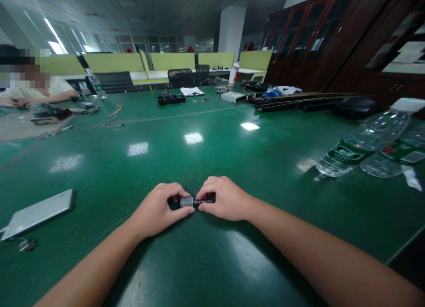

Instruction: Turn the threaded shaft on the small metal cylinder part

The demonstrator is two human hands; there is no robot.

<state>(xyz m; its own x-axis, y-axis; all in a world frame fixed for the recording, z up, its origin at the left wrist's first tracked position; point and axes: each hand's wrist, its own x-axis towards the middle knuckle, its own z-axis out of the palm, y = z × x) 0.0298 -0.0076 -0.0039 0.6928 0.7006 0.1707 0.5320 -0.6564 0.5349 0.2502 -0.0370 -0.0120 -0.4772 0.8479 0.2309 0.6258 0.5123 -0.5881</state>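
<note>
Just above the green table (pixel 212 156), both hands meet at a small part: a grey metal cylinder (pixel 187 202) with a dark, ridged shaft (pixel 203 201) running out to its right. It lies level, side to side. My left hand (pixel 162 207) pinches the cylinder between thumb and fingers. On the right, my right hand (pixel 224 198) is closed with thumb and fingertips around the dark shaft. The fingers partly hide both ends of the part, and its exact kind cannot be made out.
At the left lies a silver flat device (pixel 41 213) with a cable. Two water bottles (pixel 358 143) stand at the right. Farther back are a black device (pixel 171 98), papers (pixel 191 91), black rails (pixel 292 101) and a cord (pixel 113 117). Another person (pixel 36 81) sits at the far left.
</note>
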